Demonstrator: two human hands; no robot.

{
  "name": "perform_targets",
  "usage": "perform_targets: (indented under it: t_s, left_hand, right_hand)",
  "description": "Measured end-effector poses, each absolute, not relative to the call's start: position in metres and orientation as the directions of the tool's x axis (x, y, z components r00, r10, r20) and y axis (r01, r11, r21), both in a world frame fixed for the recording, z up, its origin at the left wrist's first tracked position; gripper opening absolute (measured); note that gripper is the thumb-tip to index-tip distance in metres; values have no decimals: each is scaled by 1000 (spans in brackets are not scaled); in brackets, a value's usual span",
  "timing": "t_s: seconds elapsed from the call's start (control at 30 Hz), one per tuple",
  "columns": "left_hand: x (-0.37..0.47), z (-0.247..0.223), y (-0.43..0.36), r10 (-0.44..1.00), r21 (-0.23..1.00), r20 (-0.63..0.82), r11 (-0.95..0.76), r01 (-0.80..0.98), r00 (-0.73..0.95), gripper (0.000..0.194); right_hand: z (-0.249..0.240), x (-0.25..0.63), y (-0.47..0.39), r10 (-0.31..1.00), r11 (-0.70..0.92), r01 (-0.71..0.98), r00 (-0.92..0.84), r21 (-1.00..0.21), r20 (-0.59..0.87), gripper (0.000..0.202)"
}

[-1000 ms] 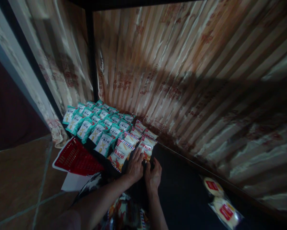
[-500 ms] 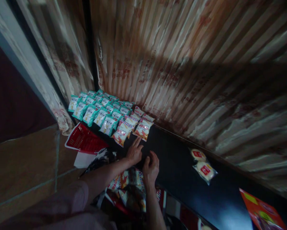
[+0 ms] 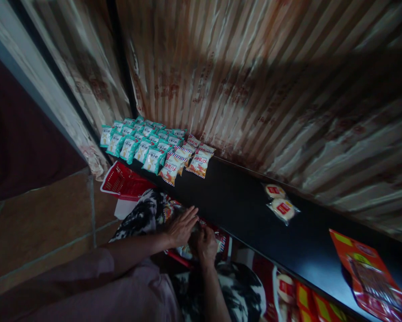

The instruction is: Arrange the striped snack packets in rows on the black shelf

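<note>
My left hand (image 3: 183,227) is open, palm down with fingers stretched out, over a red basket (image 3: 179,260) of snack bags at my knees. Beside it, my right hand (image 3: 207,245) has its fingers curled in; whatever they hold is hidden. Striped, red-and-orange snack bags (image 3: 170,210) show in the basket around both hands. Ahead on the black shelf (image 3: 228,188), a small group of similar orange-and-white snack bags (image 3: 200,162) leans upright. Neither hand touches them. To their left stand several rows of teal-and-white snack bags (image 3: 153,160).
Two clear-wrapped round cakes (image 3: 283,209) lie on the shelf, with a large orange-red packet (image 3: 369,273) farther right. Another red basket (image 3: 123,181) sits at the left, below the shelf edge. More packets (image 3: 308,299) fill a basket at lower right. A pleated curtain (image 3: 254,89) hangs behind.
Both hands have drawn back from the shelf's front edge to above the basket at my knees. The right fingers have curled more. The shelf bags look unchanged while the view has shifted.
</note>
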State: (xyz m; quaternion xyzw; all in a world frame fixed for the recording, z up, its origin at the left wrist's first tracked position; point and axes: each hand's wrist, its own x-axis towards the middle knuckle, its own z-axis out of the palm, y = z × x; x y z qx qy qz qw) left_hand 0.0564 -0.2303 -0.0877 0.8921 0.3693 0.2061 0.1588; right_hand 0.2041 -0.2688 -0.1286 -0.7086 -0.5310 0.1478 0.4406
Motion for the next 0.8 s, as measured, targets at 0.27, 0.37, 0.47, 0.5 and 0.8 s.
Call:
perform_targets:
  t_s: [0.27,0.37,0.47,0.5,0.8]
  left_hand:
    - [34,-110,-248,848,479,166,-516,711,504,55]
    - [35,-108,-235,891,476,204,-452,754,405,49]
    - [38,-106,-218,910,453,184,-414,790,372,41]
    - [39,-105,-213,910,446,163,-413,794,382,39]
    - [51,-122,-226,844,423,229,-536,731,486,38]
  right_hand:
    - [-153,207,-275,897,-169,569,427,-805,114,40]
    - [-153,207,-274,895,-179,545,435,-819,94,39]
    - [-151,206,-274,891,-175,522,445,-835,91,38]
    - [-150,206,-274,889,-175,515,448,-839,90,38]
    - [-144,205,-279,899,-164,475,433,-864,67,40]
